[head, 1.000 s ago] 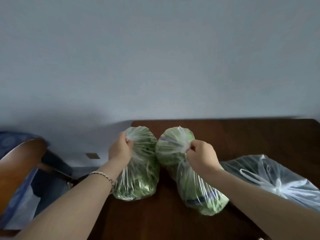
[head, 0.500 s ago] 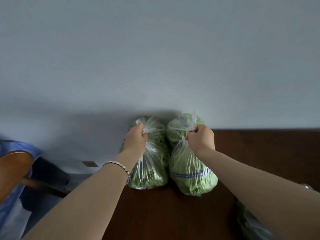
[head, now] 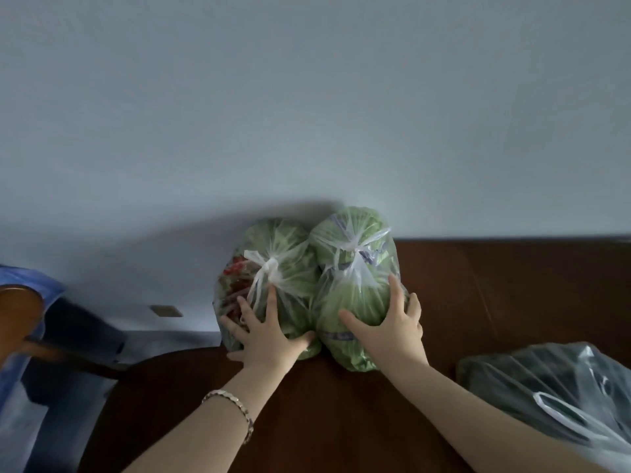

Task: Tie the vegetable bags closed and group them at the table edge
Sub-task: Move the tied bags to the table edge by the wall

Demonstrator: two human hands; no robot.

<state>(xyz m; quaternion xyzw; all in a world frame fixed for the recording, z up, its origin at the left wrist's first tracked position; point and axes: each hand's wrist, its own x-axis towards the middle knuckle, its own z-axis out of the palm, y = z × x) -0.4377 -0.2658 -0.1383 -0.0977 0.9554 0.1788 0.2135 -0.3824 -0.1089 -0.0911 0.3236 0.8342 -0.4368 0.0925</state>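
You've released the knots (head: 271,264); your left hand (head: 264,336) and right hand (head: 386,331) now press spread-fingered on the left bag (head: 293,285) and right bag (head: 355,298) at twelve o'clock. Soft, slippery: lift by knots.

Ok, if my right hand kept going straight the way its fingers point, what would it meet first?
The right hand lies spread on the right-hand tied bag of greens, so it meets that bag at once. Behind the bag stands the wall, seemingly close, though depth is hard to judge.

Two knotted bags of greens (head: 290,254) (head: 355,291), one further plastic bag (head: 553,387), two hands (head: 269,339) (head: 386,331), one bracelet (head: 235,404), one table (head: 341,411).
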